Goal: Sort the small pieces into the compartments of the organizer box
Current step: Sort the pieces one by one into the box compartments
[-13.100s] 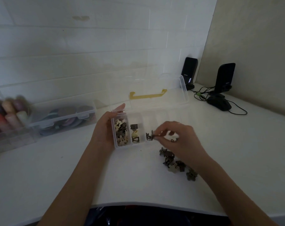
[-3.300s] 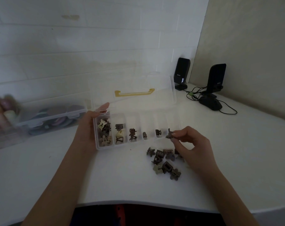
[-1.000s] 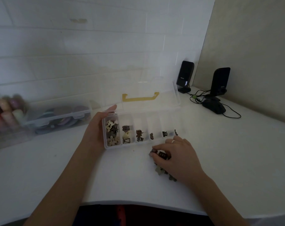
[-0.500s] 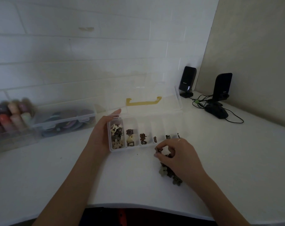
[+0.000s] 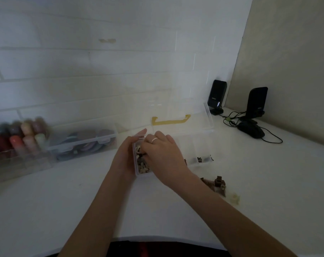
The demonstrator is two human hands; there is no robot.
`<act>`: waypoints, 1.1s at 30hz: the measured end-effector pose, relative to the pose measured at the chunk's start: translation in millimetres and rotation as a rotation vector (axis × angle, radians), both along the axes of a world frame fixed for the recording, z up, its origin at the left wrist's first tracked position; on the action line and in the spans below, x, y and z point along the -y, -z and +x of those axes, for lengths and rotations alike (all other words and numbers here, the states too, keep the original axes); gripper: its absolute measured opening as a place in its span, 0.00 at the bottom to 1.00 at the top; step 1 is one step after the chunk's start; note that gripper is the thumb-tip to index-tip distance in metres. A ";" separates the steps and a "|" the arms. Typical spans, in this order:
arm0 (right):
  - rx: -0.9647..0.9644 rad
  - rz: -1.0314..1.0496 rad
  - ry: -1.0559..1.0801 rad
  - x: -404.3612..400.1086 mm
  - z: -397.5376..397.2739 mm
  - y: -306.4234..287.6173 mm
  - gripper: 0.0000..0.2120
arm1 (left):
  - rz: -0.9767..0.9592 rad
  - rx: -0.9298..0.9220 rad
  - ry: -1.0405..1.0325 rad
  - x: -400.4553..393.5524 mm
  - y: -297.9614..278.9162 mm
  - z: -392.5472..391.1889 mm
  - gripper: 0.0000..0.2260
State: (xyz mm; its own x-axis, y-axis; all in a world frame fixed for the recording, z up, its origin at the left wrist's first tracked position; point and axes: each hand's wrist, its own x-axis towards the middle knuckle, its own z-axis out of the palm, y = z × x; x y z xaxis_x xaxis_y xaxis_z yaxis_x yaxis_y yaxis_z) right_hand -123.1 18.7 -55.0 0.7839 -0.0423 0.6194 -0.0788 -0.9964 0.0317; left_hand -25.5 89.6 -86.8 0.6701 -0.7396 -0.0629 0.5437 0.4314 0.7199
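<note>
While the left hand (image 5: 125,156) grips the box (image 5: 200,145) end, the right hand (image 5: 162,154) reaches into its left compartment; whether it holds anything I cannot tell. Several pieces (image 5: 216,184) at 4 o'clock on the surface (image 5: 268,182) remain unsorted.

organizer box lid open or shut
Open: the clear lid with its yellow handle stands tilted back behind the organizer box, leaving its compartments uncovered.
</note>
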 end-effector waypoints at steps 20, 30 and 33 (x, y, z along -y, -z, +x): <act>-0.042 0.685 0.329 98.0 -163.3 42.4 0.13 | 0.135 0.079 -0.120 4.2 -5.0 -7.2 0.17; -0.232 0.667 0.312 86.1 -152.8 54.2 0.12 | 0.118 0.079 -0.109 3.8 -2.2 -2.5 0.18; -0.184 0.672 0.279 84.3 -155.1 54.1 0.11 | 0.120 0.073 -0.098 3.7 -0.9 -0.8 0.19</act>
